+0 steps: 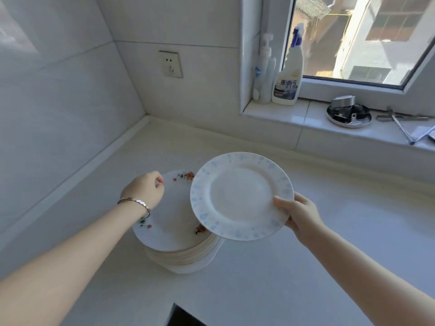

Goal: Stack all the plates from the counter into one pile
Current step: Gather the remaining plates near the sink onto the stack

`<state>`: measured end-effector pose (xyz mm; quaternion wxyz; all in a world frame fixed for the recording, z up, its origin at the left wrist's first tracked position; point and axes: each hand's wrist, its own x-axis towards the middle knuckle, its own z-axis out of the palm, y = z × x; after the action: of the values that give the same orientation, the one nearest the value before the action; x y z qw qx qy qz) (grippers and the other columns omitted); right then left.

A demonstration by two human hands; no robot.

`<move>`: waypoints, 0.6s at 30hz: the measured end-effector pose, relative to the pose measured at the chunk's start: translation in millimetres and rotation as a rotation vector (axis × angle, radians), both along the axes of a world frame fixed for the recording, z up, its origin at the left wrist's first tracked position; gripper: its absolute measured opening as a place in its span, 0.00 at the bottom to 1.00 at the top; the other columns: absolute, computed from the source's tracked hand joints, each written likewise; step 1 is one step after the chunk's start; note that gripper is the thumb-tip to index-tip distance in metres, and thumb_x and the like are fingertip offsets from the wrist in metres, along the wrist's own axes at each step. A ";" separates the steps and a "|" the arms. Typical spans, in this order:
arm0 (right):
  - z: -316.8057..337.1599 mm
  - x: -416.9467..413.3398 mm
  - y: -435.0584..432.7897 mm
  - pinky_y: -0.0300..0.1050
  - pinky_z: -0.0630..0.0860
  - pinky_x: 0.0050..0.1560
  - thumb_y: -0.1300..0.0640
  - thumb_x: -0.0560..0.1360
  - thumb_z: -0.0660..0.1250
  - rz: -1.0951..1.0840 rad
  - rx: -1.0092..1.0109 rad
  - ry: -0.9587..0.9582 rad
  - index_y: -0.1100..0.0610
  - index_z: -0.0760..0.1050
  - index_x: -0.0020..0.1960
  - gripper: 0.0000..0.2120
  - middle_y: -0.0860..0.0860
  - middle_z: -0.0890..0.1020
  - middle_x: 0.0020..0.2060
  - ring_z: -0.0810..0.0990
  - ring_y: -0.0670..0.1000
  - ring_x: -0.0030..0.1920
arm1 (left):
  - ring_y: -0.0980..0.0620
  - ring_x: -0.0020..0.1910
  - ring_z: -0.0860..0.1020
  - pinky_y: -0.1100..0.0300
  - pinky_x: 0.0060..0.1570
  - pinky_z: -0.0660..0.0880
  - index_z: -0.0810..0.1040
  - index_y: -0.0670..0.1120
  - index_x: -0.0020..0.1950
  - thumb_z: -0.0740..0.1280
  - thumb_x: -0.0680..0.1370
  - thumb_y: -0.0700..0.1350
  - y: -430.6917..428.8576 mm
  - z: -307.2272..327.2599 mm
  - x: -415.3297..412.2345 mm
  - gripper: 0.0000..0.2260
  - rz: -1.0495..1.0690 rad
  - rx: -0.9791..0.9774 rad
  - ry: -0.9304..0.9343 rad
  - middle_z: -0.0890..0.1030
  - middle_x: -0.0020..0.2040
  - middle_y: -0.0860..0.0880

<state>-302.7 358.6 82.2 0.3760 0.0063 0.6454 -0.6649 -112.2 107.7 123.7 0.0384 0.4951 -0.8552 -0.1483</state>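
A pile of several white plates stands on the pale counter near the corner; its top plate has small red and green flower prints at the rim. My left hand hovers over the far left rim of that top plate with its fingers curled and nothing in them. My right hand grips the right rim of a white plate with a blue-speckled border. This plate hangs tilted in the air, just right of the pile and overlapping its right edge.
A windowsill at the back right carries a pump bottle, a spray bottle, a small round dish of metal parts and some tools. A wall socket sits above the corner. A dark opening shows at the counter's front edge.
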 end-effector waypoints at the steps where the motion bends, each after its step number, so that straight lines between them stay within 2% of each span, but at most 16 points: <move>1: 0.3 9.7 -16.8 0.37 0.80 0.28 0.68 0.72 0.67 0.024 0.013 0.008 0.57 0.78 0.43 0.07 0.53 0.80 0.37 0.79 0.53 0.37 | 0.43 0.52 0.78 0.54 0.51 0.75 0.77 0.47 0.57 0.59 0.76 0.40 -12.8 -1.6 12.3 0.12 0.021 0.001 -0.004 0.82 0.56 0.46; 5: -2.3 43.0 -67.4 0.37 0.78 0.26 0.68 0.72 0.67 0.066 0.046 0.017 0.57 0.78 0.42 0.07 0.53 0.80 0.36 0.78 0.52 0.35 | 0.42 0.53 0.78 0.54 0.52 0.75 0.77 0.46 0.56 0.59 0.77 0.40 -52.1 -11.1 49.4 0.12 0.075 0.040 -0.009 0.81 0.56 0.46; 9: -4.4 62.4 -95.3 0.37 0.77 0.24 0.67 0.72 0.68 0.084 0.102 0.019 0.58 0.77 0.45 0.06 0.53 0.80 0.36 0.78 0.52 0.35 | 0.43 0.52 0.79 0.53 0.52 0.76 0.77 0.46 0.55 0.59 0.76 0.40 -77.8 -20.2 68.9 0.11 0.090 0.077 0.016 0.83 0.55 0.46; 13: -7.4 73.4 -108.5 0.41 0.78 0.30 0.66 0.73 0.68 0.124 0.180 0.051 0.59 0.76 0.52 0.09 0.53 0.80 0.39 0.79 0.51 0.37 | 0.43 0.49 0.80 0.55 0.49 0.76 0.77 0.47 0.53 0.58 0.76 0.40 -90.4 -29.5 75.4 0.11 0.099 0.100 0.047 0.84 0.52 0.47; 16: -9.5 78.8 -111.6 0.51 0.82 0.39 0.61 0.73 0.66 0.236 0.396 0.315 0.60 0.73 0.49 0.06 0.55 0.80 0.41 0.80 0.54 0.37 | 0.43 0.46 0.79 0.55 0.47 0.75 0.77 0.47 0.54 0.58 0.76 0.40 -96.7 -33.6 75.3 0.11 0.086 0.113 0.052 0.84 0.52 0.47; 18: -11.3 82.1 -110.0 0.50 0.79 0.37 0.54 0.74 0.64 0.327 0.556 0.493 0.59 0.70 0.50 0.10 0.56 0.81 0.42 0.79 0.55 0.33 | 0.43 0.44 0.78 0.56 0.45 0.74 0.76 0.47 0.54 0.58 0.76 0.40 -99.7 -35.4 73.6 0.11 0.073 0.119 0.057 0.84 0.52 0.47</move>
<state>-220.5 248.6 70.9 0.2947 -0.1549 0.8639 -0.3778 -38.5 8.0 88.3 0.0385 0.5229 -0.8249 -0.2113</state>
